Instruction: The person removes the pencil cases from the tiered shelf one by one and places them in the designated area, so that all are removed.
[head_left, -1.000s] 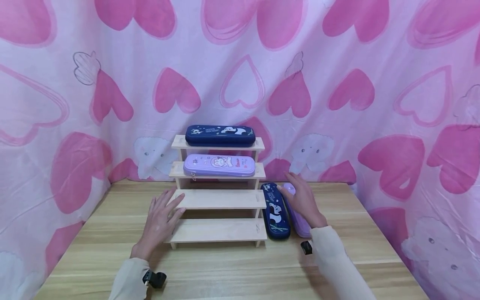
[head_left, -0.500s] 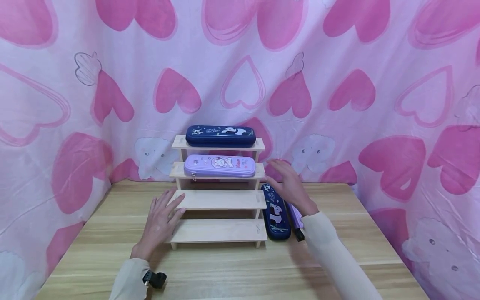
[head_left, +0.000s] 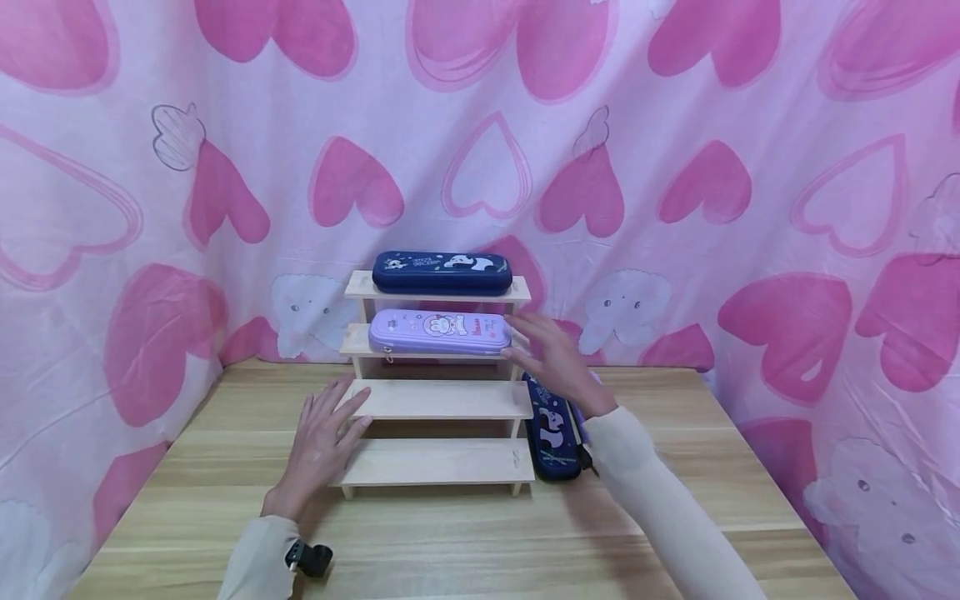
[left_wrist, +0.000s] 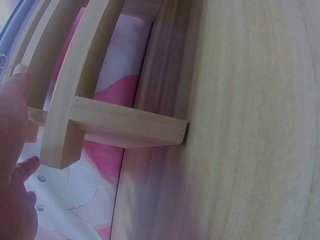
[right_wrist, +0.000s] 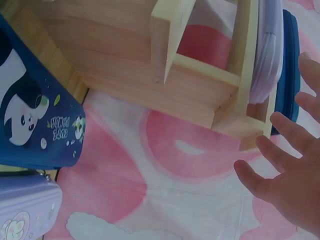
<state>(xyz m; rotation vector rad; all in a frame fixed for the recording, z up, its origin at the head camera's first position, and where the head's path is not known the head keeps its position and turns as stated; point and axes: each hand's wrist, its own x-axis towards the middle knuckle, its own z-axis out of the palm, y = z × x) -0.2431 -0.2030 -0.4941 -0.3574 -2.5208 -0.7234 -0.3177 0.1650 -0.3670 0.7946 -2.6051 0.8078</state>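
Note:
A wooden stepped stand [head_left: 438, 398] holds a navy pencil case [head_left: 442, 273] with a panda print on its top shelf. One shelf lower lies a purple pencil case [head_left: 438, 331] with a rabbit print. My right hand [head_left: 555, 367], fingers spread, is at that case's right end; whether it touches cannot be told. With fingers extended, my left hand [head_left: 318, 442] lies at the stand's left side, a fingertip by a shelf edge [left_wrist: 32, 75]. Right of the stand, another navy panda case [head_left: 553, 429] lies on the table. Beside it, a second purple case [right_wrist: 30, 205] is mostly hidden by my right arm in the head view.
The wooden table [head_left: 420, 550] spreads in front of the stand and to both sides. A pink heart-print curtain [head_left: 465, 125] hangs right behind it. Small black devices are strapped at both wrists, the left one [head_left: 309, 557] plainly visible.
My right hand has moved left and up, from above the purple case on the table to the right end of the purple case on the shelf. The left hand has stayed put.

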